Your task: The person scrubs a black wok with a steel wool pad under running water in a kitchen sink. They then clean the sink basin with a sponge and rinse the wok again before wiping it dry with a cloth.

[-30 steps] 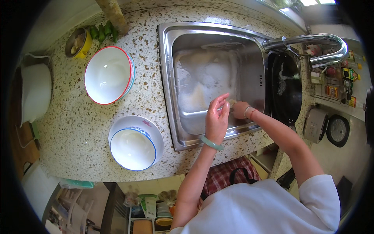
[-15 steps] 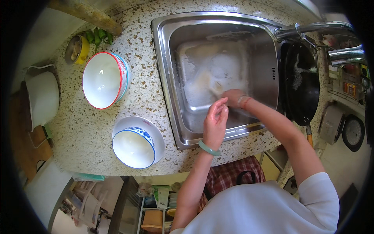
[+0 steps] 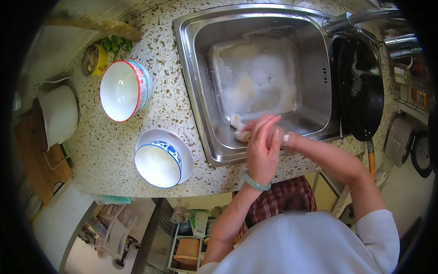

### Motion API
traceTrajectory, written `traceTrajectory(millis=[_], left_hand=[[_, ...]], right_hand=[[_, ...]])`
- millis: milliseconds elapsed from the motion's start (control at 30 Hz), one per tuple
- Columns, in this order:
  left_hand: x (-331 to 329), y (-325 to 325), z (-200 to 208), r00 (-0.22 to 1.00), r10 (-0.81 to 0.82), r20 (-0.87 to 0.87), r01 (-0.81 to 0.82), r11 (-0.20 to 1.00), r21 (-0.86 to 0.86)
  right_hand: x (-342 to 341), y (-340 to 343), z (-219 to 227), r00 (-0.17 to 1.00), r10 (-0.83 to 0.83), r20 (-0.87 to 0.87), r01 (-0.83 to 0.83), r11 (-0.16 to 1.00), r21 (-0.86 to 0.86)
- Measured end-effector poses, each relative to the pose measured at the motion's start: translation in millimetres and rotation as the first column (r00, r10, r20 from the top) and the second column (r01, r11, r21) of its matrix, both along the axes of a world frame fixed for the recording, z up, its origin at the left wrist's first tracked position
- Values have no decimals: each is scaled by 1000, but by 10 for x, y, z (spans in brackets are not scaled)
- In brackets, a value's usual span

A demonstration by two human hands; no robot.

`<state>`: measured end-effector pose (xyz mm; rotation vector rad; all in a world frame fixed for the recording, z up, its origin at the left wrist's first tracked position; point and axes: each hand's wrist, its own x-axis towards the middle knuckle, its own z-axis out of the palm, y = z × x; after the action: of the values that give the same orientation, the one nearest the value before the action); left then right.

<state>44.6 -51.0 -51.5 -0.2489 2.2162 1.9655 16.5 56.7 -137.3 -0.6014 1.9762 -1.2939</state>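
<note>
The steel sink [image 3: 315, 114] holds shallow soapy water. Low over its near side, my right hand [image 3: 248, 127] grips a wet, wadded whitish dishcloth [image 3: 237, 122] against the near part of the basin. Part of that hand is hidden behind my left hand [image 3: 265, 150], which wears a green bangle. My left hand is raised over the sink's near rim, fingers stretched out, and nothing shows in it. Whether the two hands touch, I cannot tell.
Left of the sink stand red-rimmed stacked bowls [image 3: 119, 91] and a blue-patterned bowl [image 3: 158, 166] inside a wider white one. Green peppers [image 3: 116, 43] lie beside a yellow cup [image 3: 99, 59]. A black wok [image 3: 362, 96] sits under the faucet [image 3: 365, 17] at right.
My right hand has drawn the dishcloth from the middle of the basin toward its near left side. My left hand has shifted slightly right and nearer to me. The whole view has shifted slightly.
</note>
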Motion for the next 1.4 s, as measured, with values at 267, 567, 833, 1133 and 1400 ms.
traceTrajectory(millis=[267,567,833,1133,1400], left_hand=[[149,310,46,988,-147,-52,148,989,3],[12,-58,63,997,36,-75,-37,999,-16],[-27,87,-164,977,-202,66,204,978,-29],[-154,-21,-248,972,-188,141,191,981,-12],[-187,-160,-253,970,-176,170,176,984,13]], right_hand=[[-62,955,305,984,176,-23,-166,959,231],[-334,-390,-534,764,139,630,-90,990,-110],[-315,303,-1062,955,278,-98,-196,847,495],[-853,-315,-1283,664,375,-647,-38,881,471],[-1882,565,-1342,717,9,-697,495,697,518]])
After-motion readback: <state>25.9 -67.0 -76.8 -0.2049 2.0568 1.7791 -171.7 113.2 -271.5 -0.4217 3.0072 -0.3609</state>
